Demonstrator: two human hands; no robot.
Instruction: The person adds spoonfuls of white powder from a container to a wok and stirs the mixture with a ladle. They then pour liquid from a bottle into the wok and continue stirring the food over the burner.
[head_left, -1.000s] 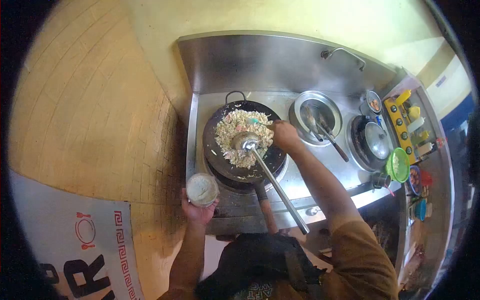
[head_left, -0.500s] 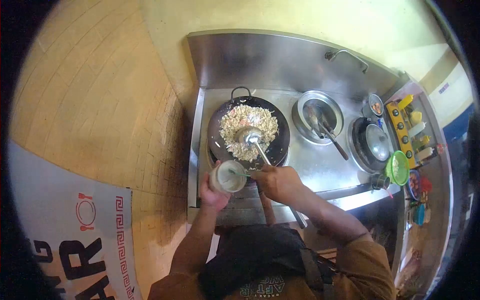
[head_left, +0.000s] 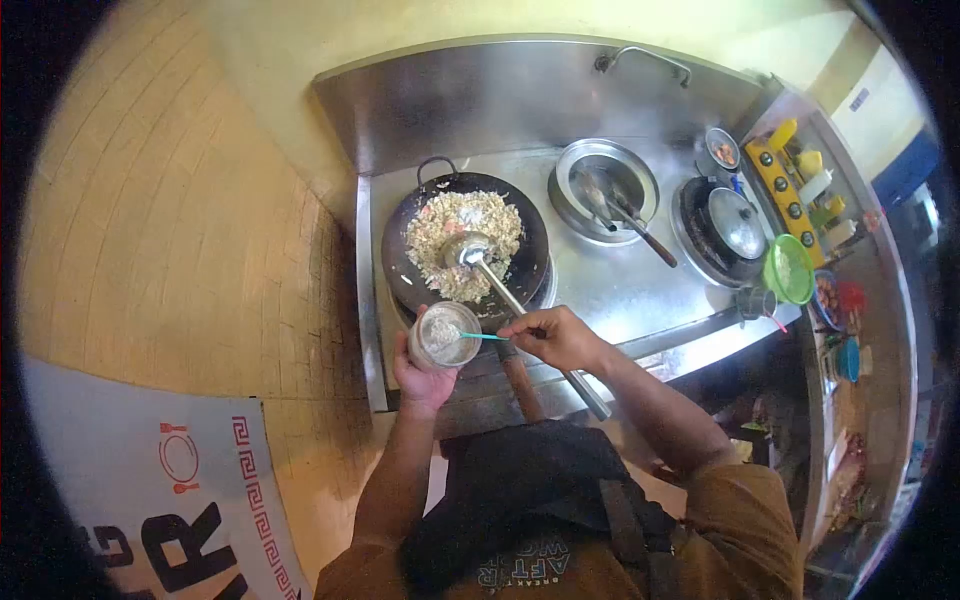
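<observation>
Spoon (head_left: pixel 485 336) lies straight left of the right hand (head_left: pixel 556 338), teal handle running roughly level across the view, far end in the tub (head_left: pixel 421 352). Right hand is nearer the spoon's handle end, left hand (head_left: pixel 425 388) nearer its other end. Right hand: thumb and fingers pinched on the handle. Left hand: fingers wrapped around the tub, grasping it from its left and below. Tub is mouth-up toward the camera, white powder inside, just at the near edge of the wok (head_left: pixel 533 245). Whether tub touches wok: cannot tell.

Ladle (head_left: pixel 517 303): bowl on the food (head_left: pixel 440 222), handle slanting down-right, passing under the right hand; contact there unclear. A white patch (head_left: pixel 470 215) sits on the food, beyond the ladle bowl.

Counts: one spoon, one tub, one wok, one ladle. Right of the wok, one pot (head_left: pixel 590 230) with two utensils (head_left: pixel 643 238) leaning in it; further right, one lid (head_left: pixel 737 226) and one green basket (head_left: pixel 807 272). Bottles on the side shelf: several, too small to count surely.
</observation>
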